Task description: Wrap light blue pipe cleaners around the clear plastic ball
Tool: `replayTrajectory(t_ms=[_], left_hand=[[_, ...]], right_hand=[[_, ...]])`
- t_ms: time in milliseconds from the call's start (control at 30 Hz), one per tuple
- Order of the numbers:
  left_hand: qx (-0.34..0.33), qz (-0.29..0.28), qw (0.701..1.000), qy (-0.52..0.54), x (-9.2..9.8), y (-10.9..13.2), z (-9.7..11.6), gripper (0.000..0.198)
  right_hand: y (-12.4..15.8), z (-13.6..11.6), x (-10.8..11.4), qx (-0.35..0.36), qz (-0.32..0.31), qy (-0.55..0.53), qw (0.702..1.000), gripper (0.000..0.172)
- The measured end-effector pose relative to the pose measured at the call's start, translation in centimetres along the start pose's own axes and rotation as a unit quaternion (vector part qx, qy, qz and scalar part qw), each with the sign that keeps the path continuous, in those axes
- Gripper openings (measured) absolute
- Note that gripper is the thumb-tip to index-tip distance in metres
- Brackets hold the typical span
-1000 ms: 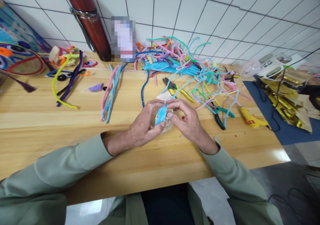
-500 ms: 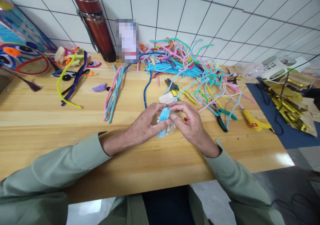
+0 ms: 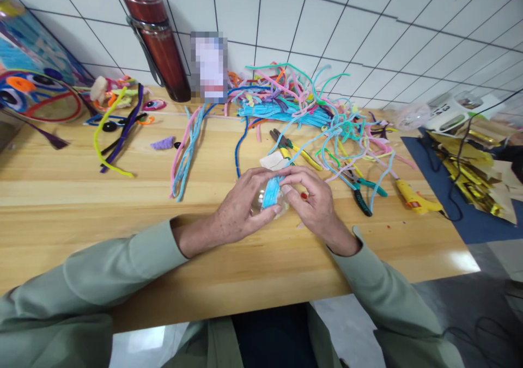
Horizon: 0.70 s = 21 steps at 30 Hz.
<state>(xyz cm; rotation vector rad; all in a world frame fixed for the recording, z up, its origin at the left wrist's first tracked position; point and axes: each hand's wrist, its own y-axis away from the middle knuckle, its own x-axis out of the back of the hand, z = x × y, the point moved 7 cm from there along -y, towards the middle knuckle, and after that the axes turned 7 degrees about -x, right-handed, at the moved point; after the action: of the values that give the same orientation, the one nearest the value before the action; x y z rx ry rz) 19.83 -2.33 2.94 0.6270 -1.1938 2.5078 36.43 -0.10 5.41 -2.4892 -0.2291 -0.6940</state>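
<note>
Between my two hands is a clear, rounded plastic piece (image 3: pixel 258 200) with a band of light blue pipe cleaners (image 3: pixel 271 192) across it. My left hand (image 3: pixel 244 204) wraps around its left side, thumb along the lower edge. At its right side my right hand (image 3: pixel 309 200) pinches near the top of the blue band, thumb and fingertips together. Just beyond the fingers lies a small white scrap (image 3: pixel 274 161). Yellow-handled pliers (image 3: pixel 300 153) and green-and-black-handled pliers (image 3: pixel 363 191) rest on the wooden table (image 3: pixel 171 264).
A heap of coloured pipe cleaners (image 3: pixel 286 112) lies along the wall. A red thermos (image 3: pixel 161 47) and a blurred-out phone-like object (image 3: pixel 210 66) stand behind. To the right is a yellow glue gun (image 3: pixel 417 198); at left, loose pipe cleaners (image 3: pixel 190 153) and a decorated face-like craft piece (image 3: pixel 41 96).
The clear piece has turned within my hands, so the blue band now sits slightly higher and tilts differently. My left thumb has shifted down and to the right along it.
</note>
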Motion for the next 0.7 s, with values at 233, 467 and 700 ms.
replayTrajectory(t_ms=[233, 467, 700], left_hand=[[-0.003, 0.006, 1.000, -0.018, -0.1, 0.2, 0.2, 0.060], [-0.009, 0.009, 0.999, -0.030, -0.5, 0.6, 0.1, 0.067], [-0.013, 0.005, 0.999, -0.035, -0.5, 0.6, 0.0, 0.065]], right_hand=[[-0.1, 0.3, 0.4, -0.008, 0.018, -0.030, 0.999, 0.014], [-0.3, 0.5, 0.3, -0.016, 0.015, -0.041, 0.999, 0.009], [0.0, -0.3, 1.5, 0.039, 0.082, 0.006, 0.996, 0.010]])
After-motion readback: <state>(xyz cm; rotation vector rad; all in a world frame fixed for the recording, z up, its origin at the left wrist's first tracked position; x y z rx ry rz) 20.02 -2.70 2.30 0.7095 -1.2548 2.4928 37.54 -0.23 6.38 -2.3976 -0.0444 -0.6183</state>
